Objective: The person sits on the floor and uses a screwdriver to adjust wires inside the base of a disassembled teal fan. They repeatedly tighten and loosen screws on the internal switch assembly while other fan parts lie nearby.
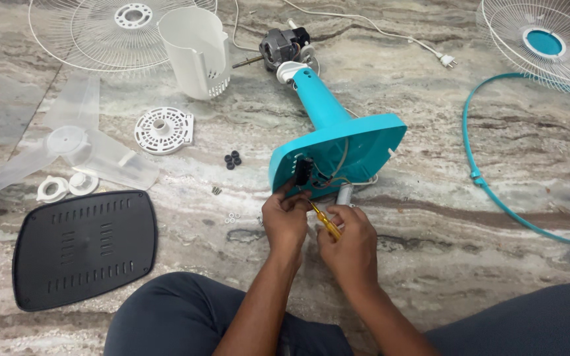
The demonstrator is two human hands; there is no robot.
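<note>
The marble floor [430, 250] lies bare to the right of the hands and in a strip below the teal fan base [338, 148], between the person's two knees at the bottom of the frame. To the left the room is tighter: a black vented base cover [84, 247] fills the lower left, with small white washers [232, 216] and black rubber feet [232, 159] scattered between it and the base. A clear fan blade [67, 142] and a round white disc [163, 130] sit in the upper left, a wire guard [542, 39] in the upper right, a teal ring [489, 191] along the right edge.

The fan base lies on its side at centre, open underside facing the person, its lower edge just above both hands. The left hand [286, 219] is pinched at that lower rim near the black switch block [303, 171]. The right hand [348, 244], just beside it, is clenched around a yellow-handled screwdriver [328, 224] whose tip points up-left toward the rim.
</note>
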